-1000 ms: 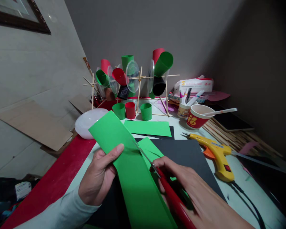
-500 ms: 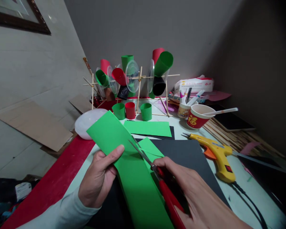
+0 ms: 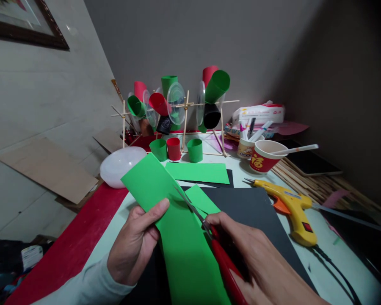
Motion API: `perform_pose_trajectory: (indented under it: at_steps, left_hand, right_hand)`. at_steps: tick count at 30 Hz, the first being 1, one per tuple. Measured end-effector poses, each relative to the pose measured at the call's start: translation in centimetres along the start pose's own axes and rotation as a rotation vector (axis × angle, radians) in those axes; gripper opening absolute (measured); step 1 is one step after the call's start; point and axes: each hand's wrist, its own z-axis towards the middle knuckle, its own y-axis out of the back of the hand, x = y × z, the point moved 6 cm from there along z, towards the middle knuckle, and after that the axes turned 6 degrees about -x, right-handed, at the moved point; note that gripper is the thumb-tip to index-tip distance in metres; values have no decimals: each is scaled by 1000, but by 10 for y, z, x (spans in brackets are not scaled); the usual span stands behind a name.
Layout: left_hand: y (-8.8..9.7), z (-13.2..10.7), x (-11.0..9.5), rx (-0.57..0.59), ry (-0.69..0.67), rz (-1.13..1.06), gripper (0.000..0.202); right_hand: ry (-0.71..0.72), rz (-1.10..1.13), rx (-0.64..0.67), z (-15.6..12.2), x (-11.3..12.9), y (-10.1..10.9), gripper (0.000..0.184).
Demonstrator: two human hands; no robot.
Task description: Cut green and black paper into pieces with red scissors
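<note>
My left hand (image 3: 136, 243) pinches the left edge of a long green paper strip (image 3: 174, 228), thumb on top, holding it above the table. My right hand (image 3: 254, 258) grips red-handled scissors (image 3: 222, 262) whose blades (image 3: 190, 205) lie across the strip's right edge, partway into a cut. Under the strip lies a black sheet (image 3: 254, 212) with a smaller green piece (image 3: 205, 201) on it.
A yellow glue gun (image 3: 292, 207) lies to the right with its cord trailing. Behind are a flat green sheet (image 3: 198, 171), small paper cups (image 3: 173, 148), a stick-and-cup wheel model (image 3: 184, 106), a red cup with a spoon (image 3: 263, 156), a pen cup (image 3: 245, 146), a white dome (image 3: 120, 165), red paper (image 3: 70, 250).
The scissor blades opened, then closed further into the strip's right edge. Both hands and the strip shifted slightly right and down in view.
</note>
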Motion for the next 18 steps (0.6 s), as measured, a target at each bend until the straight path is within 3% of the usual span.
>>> perform_pose_trajectory:
  at_steps: [8, 18]
  left_hand:
    - [-1, 1, 1, 18, 18, -16, 22]
    - [1, 0, 2, 6, 20, -13, 26]
  right_hand:
    - [87, 22, 4, 0, -3, -2, 19]
    - [90, 45, 6, -3, -2, -3, 15]
